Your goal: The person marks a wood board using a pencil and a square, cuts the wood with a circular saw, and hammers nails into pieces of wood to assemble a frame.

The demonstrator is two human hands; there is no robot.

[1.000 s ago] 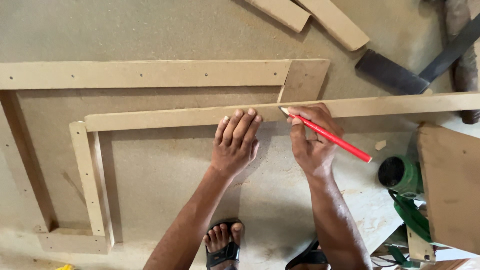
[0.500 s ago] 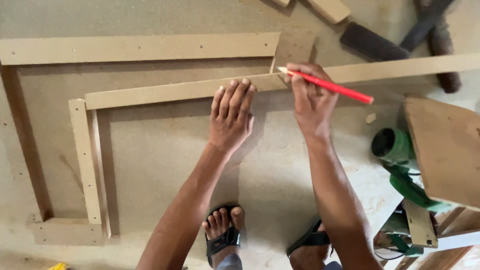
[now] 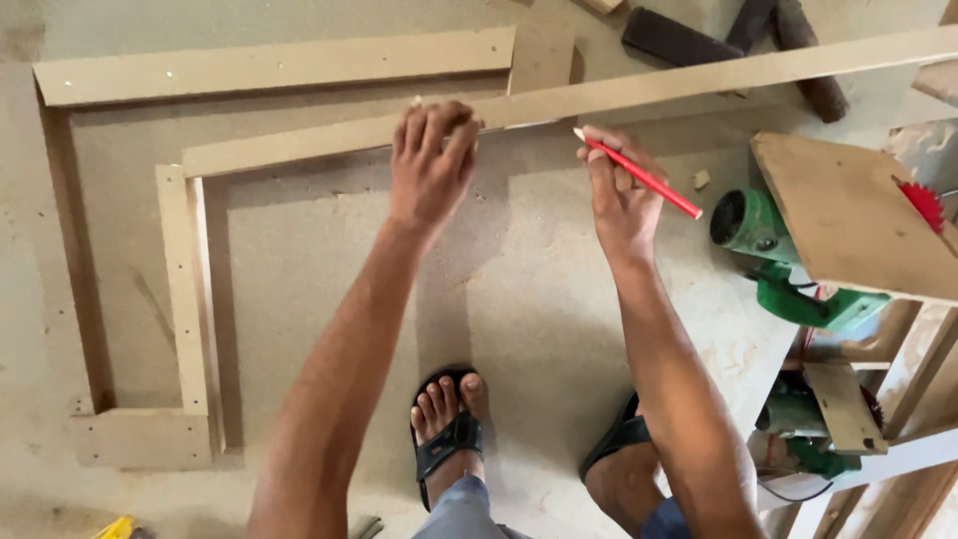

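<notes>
Head view, looking straight down at a dusty floor. A long strip (image 3: 639, 92) of fibreboard runs slantwise from left of centre up to the right edge. Left hand (image 3: 431, 165) lies palm down on the strip, fingers together and curled over its far edge, pressing it; it grips nothing else. Right hand (image 3: 617, 195) sits just below the strip, closed around a red pencil (image 3: 639, 174); the pencil tip touches or nearly touches the strip's near edge, and the shaft angles down to the right.

The strip's left end meets a short upright strip (image 3: 183, 289), which stands inside a larger frame (image 3: 269, 65) lying flat on the floor. A corner block (image 3: 145, 439) closes the lower left of these pieces.

Right of the hands: a green power tool (image 3: 788, 260) under a board (image 3: 853, 215), with a red saw blade (image 3: 923, 203) showing at the board's edge. Dark blocks (image 3: 679, 38) lie at the top. Two sandalled feet (image 3: 449, 424) stand below, between the arms.
</notes>
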